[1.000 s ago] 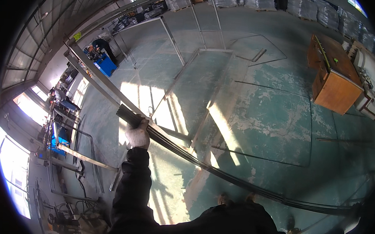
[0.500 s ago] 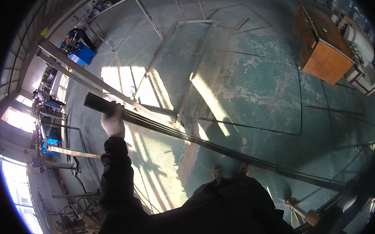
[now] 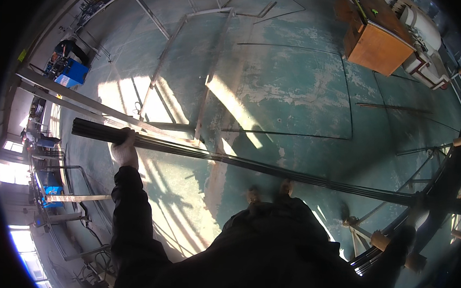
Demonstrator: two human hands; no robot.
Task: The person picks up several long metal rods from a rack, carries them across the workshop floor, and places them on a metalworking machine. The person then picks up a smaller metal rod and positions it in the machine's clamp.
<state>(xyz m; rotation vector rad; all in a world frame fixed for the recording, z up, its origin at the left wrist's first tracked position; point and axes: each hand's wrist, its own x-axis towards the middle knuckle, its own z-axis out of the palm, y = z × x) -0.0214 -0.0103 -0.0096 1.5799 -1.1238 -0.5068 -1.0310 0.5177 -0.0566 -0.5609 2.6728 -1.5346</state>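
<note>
A long bundle of thin dark metal bars (image 3: 188, 149) stretches across in front of me at about waist height, from the left to the far right. My left hand (image 3: 125, 149), in a pale glove, is closed round it a little in from its left end. At the right, my right hand (image 3: 420, 206) is closed round the bundle near its other end; that hand is in shadow and its fingers show only dimly. Below and beside my right arm stands a metal rack with wooden rollers or pegs (image 3: 379, 240), and more dark bars lie in it.
A steel frame (image 3: 204, 105) stands ahead to the left, with a long pale beam (image 3: 80, 97) reaching left. A wooden cabinet (image 3: 376, 47) is at the far right. Thin rectangular metal frames (image 3: 351, 98) lie on the green floor. Another person (image 3: 70, 48) bends by a blue machine (image 3: 72, 74).
The view has turned slightly, so the floor and cabinet sit further left and higher. Both hands keep hold of the bars, whose right part now sits higher in view.
</note>
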